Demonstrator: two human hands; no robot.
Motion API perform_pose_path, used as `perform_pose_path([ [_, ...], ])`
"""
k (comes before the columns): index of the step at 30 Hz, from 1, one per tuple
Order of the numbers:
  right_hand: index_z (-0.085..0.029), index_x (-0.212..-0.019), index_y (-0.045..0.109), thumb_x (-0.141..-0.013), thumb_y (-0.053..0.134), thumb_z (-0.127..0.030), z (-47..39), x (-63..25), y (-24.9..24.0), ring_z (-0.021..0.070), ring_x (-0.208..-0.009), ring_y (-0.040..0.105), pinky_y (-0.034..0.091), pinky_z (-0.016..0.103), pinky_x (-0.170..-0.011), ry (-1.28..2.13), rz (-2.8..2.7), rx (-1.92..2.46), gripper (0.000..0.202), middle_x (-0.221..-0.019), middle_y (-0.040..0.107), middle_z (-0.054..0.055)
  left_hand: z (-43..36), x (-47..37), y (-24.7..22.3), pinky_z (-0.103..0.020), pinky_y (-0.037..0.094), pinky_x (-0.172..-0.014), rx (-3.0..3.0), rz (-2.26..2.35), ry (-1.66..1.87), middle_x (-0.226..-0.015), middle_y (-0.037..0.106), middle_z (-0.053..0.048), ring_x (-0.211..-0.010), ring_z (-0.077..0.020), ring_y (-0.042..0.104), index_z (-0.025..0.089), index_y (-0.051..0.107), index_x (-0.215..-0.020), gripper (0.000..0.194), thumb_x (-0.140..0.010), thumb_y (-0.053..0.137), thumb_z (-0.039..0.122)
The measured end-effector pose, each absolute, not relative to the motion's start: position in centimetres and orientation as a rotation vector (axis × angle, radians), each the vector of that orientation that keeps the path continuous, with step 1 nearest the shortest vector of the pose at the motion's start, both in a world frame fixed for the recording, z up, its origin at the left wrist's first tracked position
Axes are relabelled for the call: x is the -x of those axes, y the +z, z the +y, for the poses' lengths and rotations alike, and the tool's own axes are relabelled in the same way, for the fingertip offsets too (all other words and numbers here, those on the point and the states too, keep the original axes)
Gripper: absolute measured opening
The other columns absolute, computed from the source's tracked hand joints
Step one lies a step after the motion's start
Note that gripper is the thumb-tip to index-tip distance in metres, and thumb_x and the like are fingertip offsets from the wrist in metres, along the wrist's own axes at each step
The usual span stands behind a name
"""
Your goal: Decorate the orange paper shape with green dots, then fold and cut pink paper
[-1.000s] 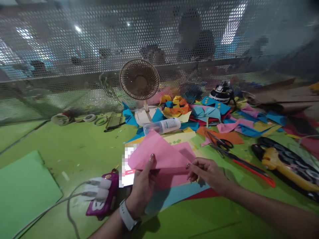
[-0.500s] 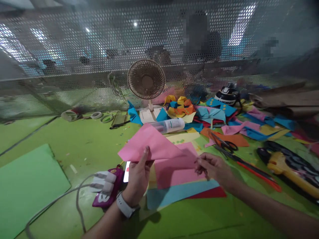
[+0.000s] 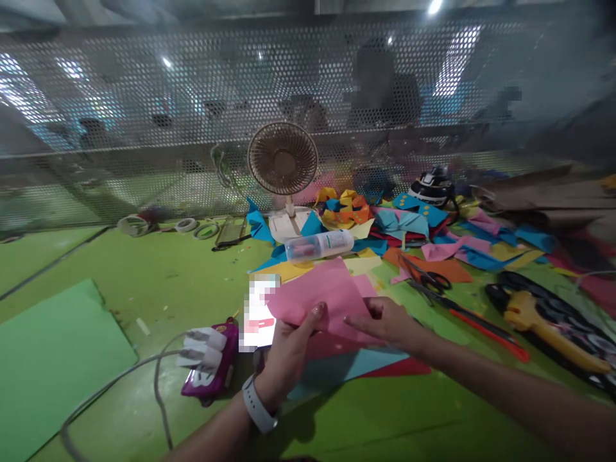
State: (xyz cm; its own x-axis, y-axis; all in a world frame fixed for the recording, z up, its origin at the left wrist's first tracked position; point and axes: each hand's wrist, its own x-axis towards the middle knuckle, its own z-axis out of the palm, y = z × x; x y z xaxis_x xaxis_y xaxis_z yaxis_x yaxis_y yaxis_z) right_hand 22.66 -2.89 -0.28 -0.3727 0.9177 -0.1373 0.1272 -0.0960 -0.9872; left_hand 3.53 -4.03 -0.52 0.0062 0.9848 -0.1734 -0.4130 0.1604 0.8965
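A pink sheet (image 3: 327, 292) is held up at the middle of the view, over a stack of coloured paper (image 3: 332, 372). The left hand (image 3: 283, 359), wearing a white-banded watch (image 3: 258, 404), pinches its lower edge, thumb on the front. The right hand (image 3: 397, 324) grasps its right side, one fingertip against the front. Clockwise from the sheet: at 12 o'clock, just beyond it, a clear bottle (image 3: 320, 246) lies on its side; at 1 o'clock, a heap of cut and folded paper (image 3: 402, 221); at 3 o'clock, black scissors (image 3: 433, 282) and a red-and-black tool (image 3: 491, 327); at 8 o'clock, a purple device (image 3: 212, 366) with white plugs; at 9 o'clock, a lit screen (image 3: 262, 314); at 11 o'clock, a fan (image 3: 283, 158).
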Motion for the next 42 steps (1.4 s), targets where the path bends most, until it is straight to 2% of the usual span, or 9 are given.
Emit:
perform_pose_path([
  [8,-0.016,-0.064,0.068,-0.075,0.064,-0.055,-3.2,-22.3,-0.7,0.0113,-0.048,0.049,0.038,0.023,-0.045,1.422,-1.565,1.24,0.041,-0.053,0.056,-0.002,-3.0,-2.7,0.9,-0.017,0.044,-0.052,-0.518,0.944,1.4,-0.065,0.067,0.001,-0.054,-0.008,0.057,0.014,0.065,-0.071,0.023,-0.062,0.083,0.025],
  [13,-0.014,-0.065,0.068,-0.073,0.067,-0.053,-3.6,-22.0,-0.9,0.0116,-0.05,0.049,0.037,0.023,-0.045,1.401,-1.418,1.257,0.039,-0.055,0.058,-0.001,-3.3,-2.7,1.1,-0.022,0.05,-0.058,-0.46,0.857,1.336,-0.062,0.064,0.003,-0.055,-0.0096,0.059,0.015,0.063,-0.07,0.031,-0.061,0.083,0.037],
  [16,-0.015,-0.07,0.07,-0.072,0.067,-0.053,-3.8,-21.5,-0.5,0.0153,-0.057,0.056,0.042,0.025,-0.048,1.503,-1.291,1.229,0.039,-0.064,0.064,0.002,-4.3,-3.5,0.6,-0.025,0.052,-0.069,-0.595,0.837,1.071,-0.067,0.067,-0.001,-0.062,-0.0113,0.062,0.013,0.066,-0.071,0.029,-0.059,0.085,0.032],
  [20,-0.015,-0.069,0.072,-0.072,0.067,-0.052,-4.4,-21.0,0.3,0.0142,-0.055,0.053,0.042,0.025,-0.05,1.385,-1.336,1.328,0.038,-0.063,0.065,0.003,-5.0,-4.2,-0.1,-0.028,0.052,-0.073,-0.67,0.847,0.956,-0.072,0.07,-0.004,-0.067,-0.0131,0.064,0.011,0.071,-0.072,0.024,-0.067,0.08,0.033],
  [25,-0.017,-0.065,0.07,-0.074,0.067,-0.05,-4.8,-21.3,0.1,0.0136,-0.057,0.051,0.041,0.024,-0.053,1.303,-1.397,1.289,0.034,-0.061,0.062,0.0,-4.4,-3.8,-0.4,-0.023,0.05,-0.07,-0.579,0.846,1.114,-0.065,0.068,0.0,-0.064,-0.0102,0.062,0.013,0.069,-0.066,0.02,-0.072,0.076,0.032],
  [31,-0.018,-0.067,0.069,-0.075,0.067,-0.05,-4.8,-22.0,-1.1,0.0112,-0.052,0.045,0.036,0.024,-0.049,1.36,-1.368,1.291,0.033,-0.059,0.058,-0.001,-2.8,-2.2,0.6,-0.022,0.05,-0.067,-0.418,0.817,1.372,-0.071,0.07,0.0,-0.066,-0.0103,0.064,0.014,0.069,-0.071,0.017,-0.065,0.081,0.025],
  [35,-0.019,-0.063,0.065,-0.075,0.067,-0.05,-4.8,-22.3,-1.3,0.0105,-0.049,0.042,0.032,0.024,-0.046,1.394,-1.338,1.282,0.033,-0.056,0.055,-0.002,-2.4,-1.7,1.6,-0.021,0.05,-0.066,-0.386,0.805,1.48,-0.071,0.069,0.001,-0.065,-0.0099,0.064,0.015,0.067,-0.072,0.023,-0.063,0.082,0.029],
  [38,-0.019,-0.064,0.065,-0.074,0.067,-0.051,-4.8,-22.3,-1.4,0.0101,-0.048,0.041,0.031,0.023,-0.045,1.432,-1.325,1.285,0.034,-0.055,0.055,-0.002,-2.8,-2.0,1.5,-0.023,0.051,-0.062,-0.414,0.832,1.37,-0.062,0.065,0.002,-0.059,-0.0108,0.062,0.016,0.065,-0.071,0.03,-0.063,0.08,0.04],
  [42,-0.018,-0.056,0.061,-0.068,0.071,-0.052,-4.5,-22.3,-1.5,0.0086,-0.045,0.037,0.028,0.023,-0.042,1.356,-1.388,1.329,0.038,-0.049,0.048,-0.004,-3.8,-2.8,0.7,-0.029,0.053,-0.067,-0.613,0.892,1.007,-0.061,0.067,-0.001,-0.059,-0.0135,0.064,0.013,0.066,-0.069,0.027,-0.064,0.081,0.036],
])
